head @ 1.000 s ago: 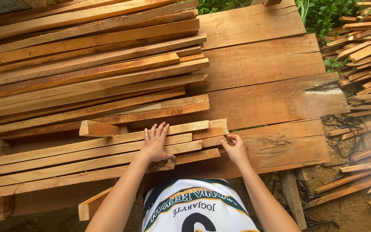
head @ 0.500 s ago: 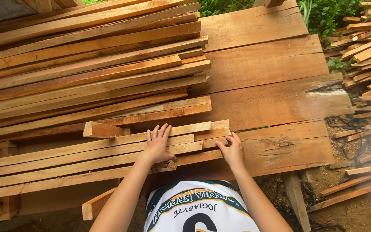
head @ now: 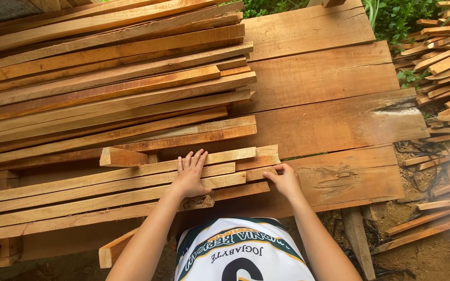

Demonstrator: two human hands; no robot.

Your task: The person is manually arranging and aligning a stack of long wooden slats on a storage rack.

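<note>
Slat stack (head: 131, 184) at lower centre of the bench (head: 339, 125) is being squared: left hand (head: 190, 177) pressed flat on top, right hand (head: 285, 179) pinched on slat ends (head: 266, 164), which likely need pushing flush.

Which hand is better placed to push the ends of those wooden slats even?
Probably the right hand: its fingers already touch the slats' ends. The left hand lies flat on top of the slats, away from the ends.
</note>
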